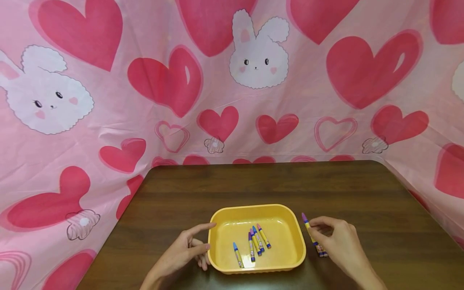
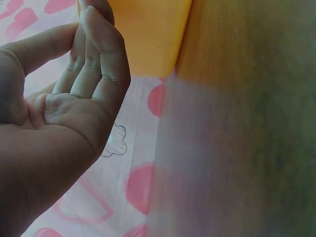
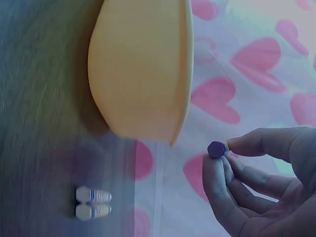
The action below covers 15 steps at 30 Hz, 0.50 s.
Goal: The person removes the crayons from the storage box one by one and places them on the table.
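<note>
A purple-tipped crayon with a yellow wrapper (image 1: 306, 224) is pinched between the thumb and fingertips of my right hand (image 1: 338, 239), just right of the yellow tray (image 1: 256, 270). In the right wrist view the held crayon (image 3: 216, 149) shows its purple end. My left hand (image 1: 183, 251) holds the tray's left rim, thumb and index finger at the edge and the other fingers outside the wall. Inside the tray lie several crayons, among them a blue one (image 1: 237, 254) apart at the left and a pink-tipped one (image 1: 264, 235) at the right.
Two more crayons (image 3: 94, 203) lie side by side on the dark wooden table (image 1: 203, 185), below my right hand and partly hidden by it in the head view. A pink cloth with hearts and rabbits (image 1: 217, 92) hangs around the table's back and sides.
</note>
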Available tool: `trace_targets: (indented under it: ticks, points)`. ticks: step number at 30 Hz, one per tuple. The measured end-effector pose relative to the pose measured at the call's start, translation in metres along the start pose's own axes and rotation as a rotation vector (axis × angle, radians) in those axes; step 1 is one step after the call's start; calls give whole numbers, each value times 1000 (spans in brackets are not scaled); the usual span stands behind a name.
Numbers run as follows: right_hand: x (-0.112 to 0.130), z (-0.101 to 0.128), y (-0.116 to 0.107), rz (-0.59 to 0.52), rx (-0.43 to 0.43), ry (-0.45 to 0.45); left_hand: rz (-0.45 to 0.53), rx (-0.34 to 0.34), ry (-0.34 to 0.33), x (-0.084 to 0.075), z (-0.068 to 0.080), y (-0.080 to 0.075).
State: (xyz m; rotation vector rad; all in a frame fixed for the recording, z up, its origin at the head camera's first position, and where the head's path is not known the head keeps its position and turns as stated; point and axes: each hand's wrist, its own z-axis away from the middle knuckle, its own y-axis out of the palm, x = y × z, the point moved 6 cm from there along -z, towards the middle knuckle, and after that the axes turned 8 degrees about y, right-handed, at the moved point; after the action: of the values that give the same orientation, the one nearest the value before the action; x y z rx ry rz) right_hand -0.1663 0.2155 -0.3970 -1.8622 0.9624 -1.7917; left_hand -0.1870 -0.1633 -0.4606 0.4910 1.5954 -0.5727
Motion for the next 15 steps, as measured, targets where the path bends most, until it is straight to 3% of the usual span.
trace_targets:
  ticks: [7, 15]
  points:
    - [-24, -6, -12, 36, -15, 23, 12, 11, 26, 0, -1, 0]
    - [-53, -13, -7, -60, 133, 149, 16, 8, 35, 1, -1, 1]
